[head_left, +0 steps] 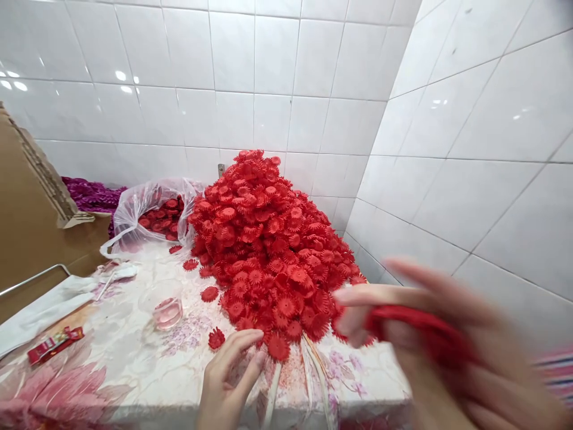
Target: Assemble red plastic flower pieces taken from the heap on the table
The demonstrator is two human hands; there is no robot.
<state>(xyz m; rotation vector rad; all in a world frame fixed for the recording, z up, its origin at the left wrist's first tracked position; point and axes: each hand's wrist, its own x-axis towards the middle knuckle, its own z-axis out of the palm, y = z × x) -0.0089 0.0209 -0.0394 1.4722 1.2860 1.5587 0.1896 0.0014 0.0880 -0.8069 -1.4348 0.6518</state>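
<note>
A tall heap of red, fringed flower-like discs (273, 239) rises from the table against the tiled wall. At the heap's front edge is my left hand (233, 373), fingers apart and curved, beside a single red disc (278, 346); nothing shows in its grasp. My right hand (456, 334), smeared by motion, is raised at the right front of the heap. A blurred red piece (421, 331) lies across its palm with fingers around it. Pale strips (274, 394) stick out from under the heap toward the table's front edge.
Left of the heap sits a clear plastic bag (129, 209) with darker red discs. A small cup (168, 313) of pinkish liquid, a red wrapper (56, 345) and white cloth (49, 304) lie on the flowered tablecloth (147, 382). Cardboard (31, 197) and purple pieces (92, 196) stand far left.
</note>
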